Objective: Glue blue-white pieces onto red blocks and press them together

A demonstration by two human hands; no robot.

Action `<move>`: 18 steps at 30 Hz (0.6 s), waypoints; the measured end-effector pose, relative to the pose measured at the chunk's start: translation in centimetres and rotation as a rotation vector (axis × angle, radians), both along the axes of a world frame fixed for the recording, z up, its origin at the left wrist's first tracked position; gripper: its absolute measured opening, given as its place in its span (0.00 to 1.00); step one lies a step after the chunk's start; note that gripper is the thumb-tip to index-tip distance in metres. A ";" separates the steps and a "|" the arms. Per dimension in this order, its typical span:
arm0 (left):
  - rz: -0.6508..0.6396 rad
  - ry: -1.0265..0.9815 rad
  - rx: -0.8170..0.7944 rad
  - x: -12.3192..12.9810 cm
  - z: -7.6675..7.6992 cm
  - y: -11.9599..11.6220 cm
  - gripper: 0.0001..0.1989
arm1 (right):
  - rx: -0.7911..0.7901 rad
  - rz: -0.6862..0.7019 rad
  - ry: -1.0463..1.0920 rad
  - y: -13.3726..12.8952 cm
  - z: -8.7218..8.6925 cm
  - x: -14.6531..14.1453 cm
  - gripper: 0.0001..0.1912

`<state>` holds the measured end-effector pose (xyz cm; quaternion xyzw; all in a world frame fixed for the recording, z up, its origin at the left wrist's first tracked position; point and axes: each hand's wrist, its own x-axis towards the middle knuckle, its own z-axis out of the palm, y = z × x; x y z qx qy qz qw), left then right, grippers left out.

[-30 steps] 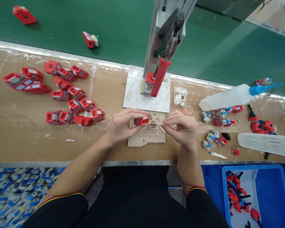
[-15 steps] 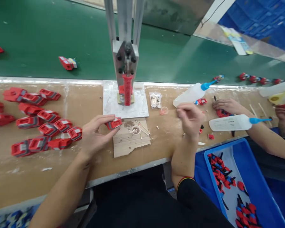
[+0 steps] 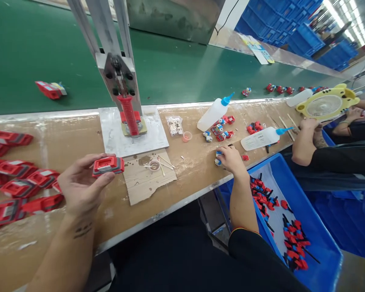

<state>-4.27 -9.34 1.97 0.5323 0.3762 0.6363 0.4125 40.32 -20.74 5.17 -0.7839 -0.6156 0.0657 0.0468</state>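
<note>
The left hand (image 3: 82,184) grips a red-and-grey plastic casing (image 3: 108,166) between fingers and thumb above the bench (image 3: 197,174), left of the cardboard sheet (image 3: 136,187). The right hand (image 3: 232,159) reaches onto blue-and-white parts (image 3: 217,158) near the bench's front edge; whether its fingers grasp any, I cannot tell.
</note>
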 end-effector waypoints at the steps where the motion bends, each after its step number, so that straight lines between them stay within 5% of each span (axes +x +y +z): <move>1: -0.006 -0.043 -0.024 0.0 0.1 -0.1 0.21 | 0.011 0.014 0.016 0.3 -0.1 0.2 0.12; 6: -0.170 -0.113 0.045 0.4 0.9 -0.5 0.17 | 0.189 0.048 0.111 0.2 0.1 -0.6 0.16; 11: -0.418 -0.146 0.074 1.4 2.2 -1.5 0.16 | 0.773 0.214 0.927 1.0 -0.6 -8.7 0.16; 14: -0.549 -0.174 0.005 1.9 2.4 -2.3 0.22 | 0.753 0.381 1.290 2.7 -0.4 -15.5 0.15; 18: -0.642 -0.224 -0.056 2.3 2.4 -2.6 0.28 | 0.662 0.565 1.467 4.5 1.3 -21.3 0.11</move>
